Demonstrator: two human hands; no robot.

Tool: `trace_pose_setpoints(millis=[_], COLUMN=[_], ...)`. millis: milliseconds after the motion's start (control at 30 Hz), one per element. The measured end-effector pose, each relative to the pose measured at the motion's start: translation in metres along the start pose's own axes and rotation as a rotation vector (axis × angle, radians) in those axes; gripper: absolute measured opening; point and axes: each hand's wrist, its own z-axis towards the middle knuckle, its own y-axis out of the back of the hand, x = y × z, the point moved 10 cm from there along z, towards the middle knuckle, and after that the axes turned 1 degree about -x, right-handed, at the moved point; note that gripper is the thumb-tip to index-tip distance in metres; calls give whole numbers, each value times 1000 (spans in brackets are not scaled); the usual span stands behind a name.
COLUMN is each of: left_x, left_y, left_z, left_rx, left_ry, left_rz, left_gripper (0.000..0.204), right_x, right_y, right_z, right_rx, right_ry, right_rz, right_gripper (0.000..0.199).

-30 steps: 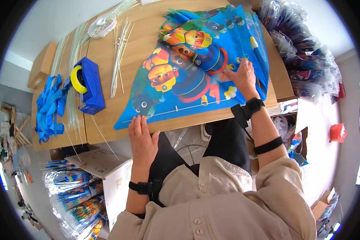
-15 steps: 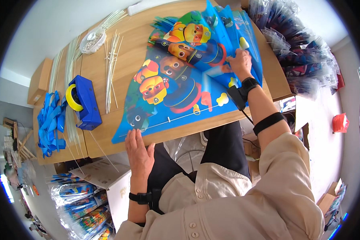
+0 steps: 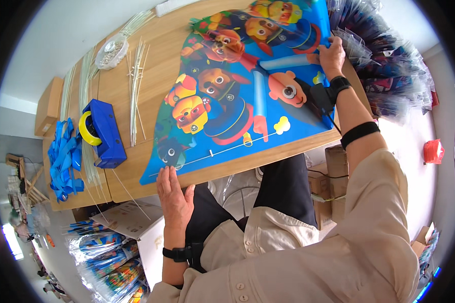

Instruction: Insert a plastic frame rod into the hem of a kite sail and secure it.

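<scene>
left grip flat open on kite corner, right grip pinching far edge.

Between the hands lies a blue kite printed with cartoon pups in red, yellow, orange and brown. Left of the left hand sits a blue tape dispenser holding a yellow roll, with blue ribbons beyond and pale white rods on the tan wooden table.
</scene>
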Motion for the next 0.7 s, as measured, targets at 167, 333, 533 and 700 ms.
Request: trace_pose_setpoints(millis=[167,333,533,700], left_x=[-1,-2,2,-3], left_y=[2,-1,-2,-2], left_z=[1,2,-1,4], left_rx=[13,33,26,2], left_ry=[10,8,-7,-45], left_rz=[-3,11,-4,-21], left_gripper=[66,66,64,62], right_x=[-53,6,127,68], right_y=[-31,-7,-19,-6], right_z=[-4,-5,-110,-101], right_rx=[229,33,470,324], right_ry=[-218,110,1064,745], right_rz=[-196,-237,-165,-259], right_gripper=[48,54,49,43])
